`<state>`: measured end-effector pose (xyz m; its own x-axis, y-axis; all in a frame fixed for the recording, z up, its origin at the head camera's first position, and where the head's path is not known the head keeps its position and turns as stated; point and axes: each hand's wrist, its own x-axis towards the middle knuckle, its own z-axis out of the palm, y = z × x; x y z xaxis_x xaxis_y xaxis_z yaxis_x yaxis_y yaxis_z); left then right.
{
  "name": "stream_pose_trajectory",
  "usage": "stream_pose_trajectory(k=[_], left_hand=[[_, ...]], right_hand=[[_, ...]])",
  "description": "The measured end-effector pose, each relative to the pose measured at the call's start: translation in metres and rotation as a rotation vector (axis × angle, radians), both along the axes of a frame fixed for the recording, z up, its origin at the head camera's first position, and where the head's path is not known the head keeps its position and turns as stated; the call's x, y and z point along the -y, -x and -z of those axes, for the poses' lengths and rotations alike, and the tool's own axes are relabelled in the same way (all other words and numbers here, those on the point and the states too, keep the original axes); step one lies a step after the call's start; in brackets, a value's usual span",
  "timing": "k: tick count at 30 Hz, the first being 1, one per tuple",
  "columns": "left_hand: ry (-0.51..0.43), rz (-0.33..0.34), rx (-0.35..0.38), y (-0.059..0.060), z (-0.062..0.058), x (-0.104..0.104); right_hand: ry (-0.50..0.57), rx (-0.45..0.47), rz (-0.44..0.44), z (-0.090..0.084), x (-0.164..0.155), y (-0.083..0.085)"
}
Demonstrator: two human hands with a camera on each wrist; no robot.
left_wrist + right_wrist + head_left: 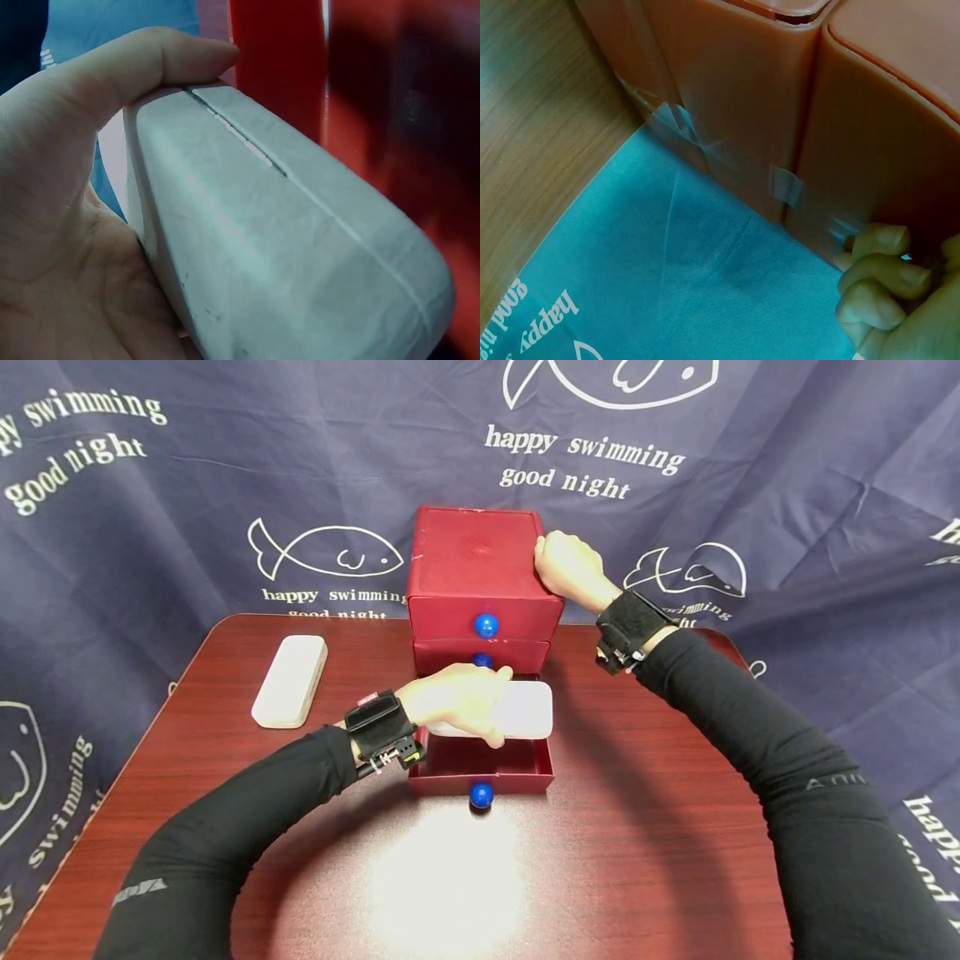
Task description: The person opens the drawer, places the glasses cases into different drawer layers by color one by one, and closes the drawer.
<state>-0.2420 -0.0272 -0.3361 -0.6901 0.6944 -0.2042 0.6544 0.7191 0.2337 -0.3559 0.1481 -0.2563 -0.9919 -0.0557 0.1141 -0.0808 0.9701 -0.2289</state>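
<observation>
1. Gripping a white case (517, 710), the left hand (457, 697) held it over the open bottom drawer (480, 764) of a red chest (480, 585); the thumb lay on the case's top edge and the fingers curled round its underside.
2. In the left wrist view the case (285, 247) filled the palm (60, 247), its seam facing up.
3. The drawer stood pulled out toward the person, a blue knob (481, 794) on its front.
4. The right hand (567, 567) clasped the chest's upper right back corner, fingers (877, 281) curled against its taped side.
5. A second white case (291, 680) lay on the table (660, 793), well left of the chest.
6. A dark printed cloth (150, 485) hung behind.
</observation>
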Motion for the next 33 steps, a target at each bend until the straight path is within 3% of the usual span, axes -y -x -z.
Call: stream_pose_trajectory(k=[16, 27, 33], left_hand=[[0.078, -0.027, 0.0, -0.004, 0.007, -0.006], [0.17, -0.067, 0.065, -0.003, 0.01, -0.009], [0.211, -0.089, 0.089, 0.001, 0.019, -0.011]], right_hand=[[0.005, 0.005, 0.004, 0.0, 0.0, -0.001], [0.007, 0.01, -0.002, -0.001, 0.0, -0.002], [0.007, 0.005, -0.001, -0.001, 0.0, -0.001]])
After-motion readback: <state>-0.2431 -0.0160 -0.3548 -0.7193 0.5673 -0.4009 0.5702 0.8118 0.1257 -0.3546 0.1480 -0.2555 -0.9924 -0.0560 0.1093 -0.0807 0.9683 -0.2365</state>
